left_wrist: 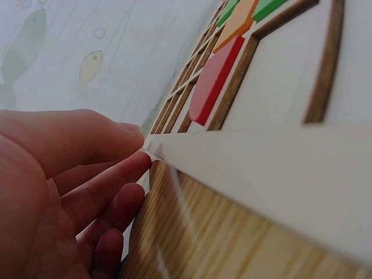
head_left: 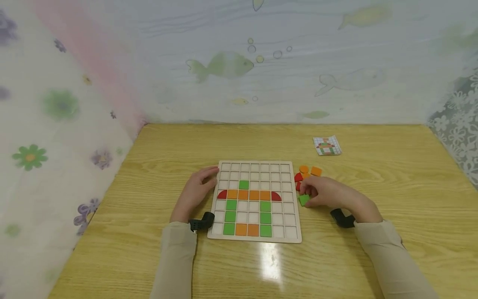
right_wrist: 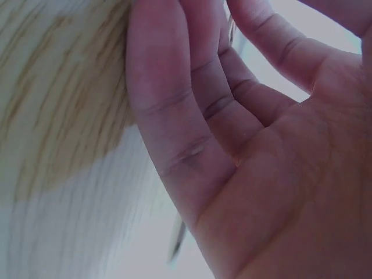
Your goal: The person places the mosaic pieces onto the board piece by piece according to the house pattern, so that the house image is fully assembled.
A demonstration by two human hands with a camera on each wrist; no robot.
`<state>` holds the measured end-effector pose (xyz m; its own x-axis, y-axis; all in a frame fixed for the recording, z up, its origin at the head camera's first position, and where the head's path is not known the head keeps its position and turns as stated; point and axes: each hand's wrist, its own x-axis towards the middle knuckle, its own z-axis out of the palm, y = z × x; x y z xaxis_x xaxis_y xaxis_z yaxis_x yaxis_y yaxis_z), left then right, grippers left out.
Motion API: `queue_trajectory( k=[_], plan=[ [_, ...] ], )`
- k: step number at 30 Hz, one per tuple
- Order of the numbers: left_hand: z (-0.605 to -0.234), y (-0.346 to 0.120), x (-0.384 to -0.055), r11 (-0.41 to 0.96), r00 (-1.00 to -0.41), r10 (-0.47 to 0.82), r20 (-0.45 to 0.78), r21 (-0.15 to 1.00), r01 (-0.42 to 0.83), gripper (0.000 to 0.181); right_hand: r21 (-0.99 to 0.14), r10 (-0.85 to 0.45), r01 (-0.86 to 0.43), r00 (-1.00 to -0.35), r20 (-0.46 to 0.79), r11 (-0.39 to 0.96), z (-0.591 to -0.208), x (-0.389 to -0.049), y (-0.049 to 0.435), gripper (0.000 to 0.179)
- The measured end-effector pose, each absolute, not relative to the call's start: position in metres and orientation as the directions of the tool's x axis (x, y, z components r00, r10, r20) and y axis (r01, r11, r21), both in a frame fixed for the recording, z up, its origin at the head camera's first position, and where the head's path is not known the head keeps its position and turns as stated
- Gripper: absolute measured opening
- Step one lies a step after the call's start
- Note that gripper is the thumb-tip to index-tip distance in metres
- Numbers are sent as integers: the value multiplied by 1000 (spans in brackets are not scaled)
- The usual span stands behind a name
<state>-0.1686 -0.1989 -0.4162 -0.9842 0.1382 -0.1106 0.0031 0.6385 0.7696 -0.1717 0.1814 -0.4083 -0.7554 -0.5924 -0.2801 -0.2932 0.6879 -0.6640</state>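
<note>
Head view: shows a pale grid board (head_left: 277,207) lying flat on the wood-grained counter (head_left: 130,257). Carries, as read from the board's centre, a single green square (head_left: 244,185) at 11 o'clock, a row of four orange squares (head_left: 254,195) just toward 12, a red quarter-round (head_left: 276,196) ending that row at 3 and a second red quarter-round (head_left: 222,194) at 9. Adds a green column (head_left: 230,217) of three squares at 8 o'clock, a second green column (head_left: 265,218) of three at 5, and an orange pair (head_left: 241,229) between their feet, near 6. Rests the left grip (head_left: 194,191) against the board's edge at about 9 o'clock, thumb and fingers slightly apart and loosely bent. Clamps the right grip (head_left: 333,194) on a green tile (head_left: 304,200) just off the board's edge at 3 o'clock, between thumb and curled fingers. Shows more loose pieces at 2 o'clock, beside those fingertips: an orange disc (head_left: 303,169), an orange square (head_left: 315,171), a partly covered orange piece (head_left: 306,176), an upper red piece (head_left: 298,177) and a lower red piece (head_left: 298,186). Shows, farther out toward 2, a small printed card (head_left: 327,145) with a coloured grid pattern. Cuts off the right fingertips in the right wrist view.
</note>
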Motion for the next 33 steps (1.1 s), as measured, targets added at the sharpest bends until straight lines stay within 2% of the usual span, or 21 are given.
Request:
queue_trajectory(
  k=[7, 15, 33],
  plan=[
    [-418, -200, -168, 635, -984, 137, -114, 773, -1, 36, -678, -609, -299, -745, -274, 672, -411, -172, 187, 17],
    [-418, -199, -168, 637, -986, 140, -94, 770, 17, 36, -727, -630, -272, -727, -273, 630, -410, -177, 187, 29],
    [-419, -199, -171, 637, -985, 153, -83, 770, 35, 37, -758, -646, -319, -743, -173, 569, -400, -192, 130, 26]
  ],
)
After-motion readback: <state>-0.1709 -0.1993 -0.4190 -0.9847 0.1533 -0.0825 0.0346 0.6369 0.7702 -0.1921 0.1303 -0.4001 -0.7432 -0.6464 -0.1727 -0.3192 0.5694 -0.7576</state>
